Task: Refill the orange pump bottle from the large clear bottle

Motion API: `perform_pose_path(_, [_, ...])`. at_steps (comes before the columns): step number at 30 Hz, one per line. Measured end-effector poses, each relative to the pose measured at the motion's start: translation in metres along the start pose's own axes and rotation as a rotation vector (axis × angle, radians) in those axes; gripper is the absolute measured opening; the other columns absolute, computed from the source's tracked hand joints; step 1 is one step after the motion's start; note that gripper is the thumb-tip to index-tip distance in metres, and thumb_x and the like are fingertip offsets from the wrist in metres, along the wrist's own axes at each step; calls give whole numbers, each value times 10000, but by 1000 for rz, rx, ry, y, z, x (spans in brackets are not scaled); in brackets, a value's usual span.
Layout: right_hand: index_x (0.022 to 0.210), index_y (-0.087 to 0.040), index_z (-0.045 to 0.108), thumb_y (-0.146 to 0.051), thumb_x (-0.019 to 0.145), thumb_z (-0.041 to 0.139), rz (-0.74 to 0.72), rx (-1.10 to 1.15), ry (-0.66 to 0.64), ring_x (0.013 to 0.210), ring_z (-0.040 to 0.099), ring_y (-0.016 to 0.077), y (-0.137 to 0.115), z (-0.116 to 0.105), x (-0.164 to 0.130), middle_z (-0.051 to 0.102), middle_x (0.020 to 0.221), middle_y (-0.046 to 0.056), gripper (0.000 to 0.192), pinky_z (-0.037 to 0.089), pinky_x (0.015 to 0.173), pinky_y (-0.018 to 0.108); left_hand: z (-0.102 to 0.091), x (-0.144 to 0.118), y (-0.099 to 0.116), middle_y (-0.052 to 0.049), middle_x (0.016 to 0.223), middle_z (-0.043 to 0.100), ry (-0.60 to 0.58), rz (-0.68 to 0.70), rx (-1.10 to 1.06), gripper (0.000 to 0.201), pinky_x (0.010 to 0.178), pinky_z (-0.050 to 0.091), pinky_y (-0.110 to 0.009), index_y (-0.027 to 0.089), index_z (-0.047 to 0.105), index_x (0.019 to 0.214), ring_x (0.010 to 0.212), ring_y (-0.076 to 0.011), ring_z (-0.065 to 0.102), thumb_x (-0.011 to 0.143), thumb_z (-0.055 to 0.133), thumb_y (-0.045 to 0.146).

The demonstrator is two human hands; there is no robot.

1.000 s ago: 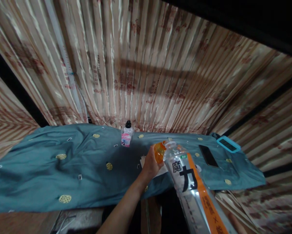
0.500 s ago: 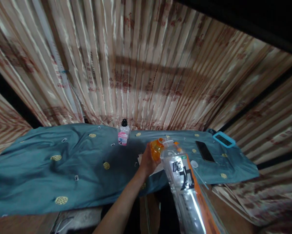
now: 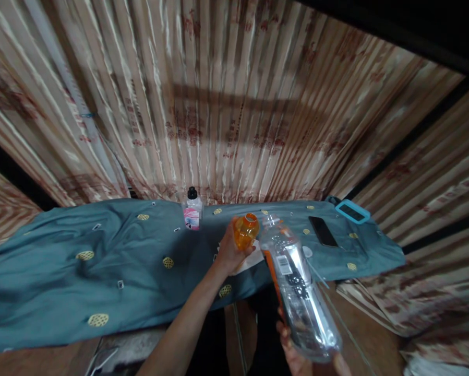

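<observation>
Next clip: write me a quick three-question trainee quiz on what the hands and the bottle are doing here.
1. True or false: the orange cap is screwed onto the clear bottle.
2. Which hand holds the cap? A) left hand B) right hand
3. What lies on the teal cloth beside the blue-framed device?

Key
1. False: the cap is off, held beside the open neck.
2. A; the right hand grips the bottle's base.
3. A dark phone.

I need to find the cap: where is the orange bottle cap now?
In the head view the orange cap is near the centre, held in the left hand, just left of the clear bottle mouth.
</observation>
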State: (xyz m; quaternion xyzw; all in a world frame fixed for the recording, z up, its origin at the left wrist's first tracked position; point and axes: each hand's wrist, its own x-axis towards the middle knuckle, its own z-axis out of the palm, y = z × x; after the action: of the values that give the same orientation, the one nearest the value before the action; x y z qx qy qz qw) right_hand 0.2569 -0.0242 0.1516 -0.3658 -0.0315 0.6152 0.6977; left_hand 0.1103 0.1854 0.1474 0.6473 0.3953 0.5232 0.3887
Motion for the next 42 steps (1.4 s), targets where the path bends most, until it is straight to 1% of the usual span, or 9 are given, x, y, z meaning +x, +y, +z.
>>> perform_pose_path(9, [999, -254, 760, -554, 321, 891, 54, 79, -90, 710, 684, 191, -2, 7, -4, 752, 985, 168, 753, 542, 636, 244, -13, -22, 10, -169, 1568, 274, 90, -59, -83, 1058, 1203, 216, -539, 232, 253, 1463, 1459, -342, 277, 598, 845, 375])
perform_pose_path(14, [1018, -249, 749, -554, 262, 904, 201, 66, -153, 700, 669, 190, 10, -4, -3, 745, 1024, 172, 830, 527, 600, 252, -31, -88, 27, -118, 1567, 310, 129, -101, -326, 858, 1219, 206, -507, 288, 279, 1459, 1477, -304, 250, 752, 735, 458])
perform_pose_path(19, [944, -328, 754, -524, 379, 904, 276, 109, -175, 879, 703, 269, 51, -17, 6, 764, 1013, 73, 616, 547, 737, 371, -32, -145, 39, -137, 1455, 475, -27, -212, -641, 956, 1187, 283, -510, 265, 345, 1439, 1395, -345, 397, 651, 788, 578])
perform_pose_path(22, [963, -268, 747, -530, 489, 870, 341, 28, -322, 877, 696, 265, 80, -17, 14, 768, 957, 75, 555, 530, 814, 417, -36, -157, 39, -122, 1302, 599, 19, -325, -678, 927, 1035, 485, -460, 242, 449, 1354, 1222, -337, 569, 575, 844, 550])
perform_pose_path(24, [1010, -204, 732, -556, 526, 838, 386, -47, -468, 831, 689, 262, 96, -10, 21, 764, 922, 103, 607, 520, 820, 417, -45, -160, 36, -87, 1117, 683, 94, -442, -630, 851, 783, 600, -381, 250, 489, 1282, 951, -277, 689, 558, 861, 498])
perform_pose_path(27, [1045, -172, 720, -486, 538, 823, 384, -82, -512, 776, 692, 247, 112, 9, 28, 761, 955, 99, 605, 520, 741, 370, -62, -156, 30, -14, 812, 703, 215, -606, -508, 601, 450, 530, -271, 241, 553, 1098, 593, -188, 659, 611, 825, 467])
perform_pose_path(30, [996, -189, 727, -402, 552, 802, 403, -65, -473, 768, 696, 230, 122, 31, 34, 767, 928, 64, 498, 520, 721, 353, -77, -146, 28, -25, 888, 729, 360, -573, -435, 567, 626, 599, -316, 225, 568, 1028, 780, -228, 713, 568, 846, 404])
perform_pose_path(35, [991, -242, 713, -356, 643, 796, 398, -114, -470, 830, 715, 216, 137, 53, 44, 766, 971, 7, 375, 512, 801, 368, -92, -124, 26, -20, 888, 727, 399, -513, -355, 606, 758, 603, -364, 211, 536, 949, 840, -241, 721, 464, 887, 304])
perform_pose_path(42, [1220, -262, 590, -398, 673, 824, 311, -348, -349, 924, 717, 234, 132, 43, 45, 710, 1148, 56, 610, 497, 816, 366, -115, -91, 9, -13, 959, 700, 490, -311, -150, 622, 809, 573, -354, 215, 528, 1000, 855, -214, 696, 493, 875, 312])
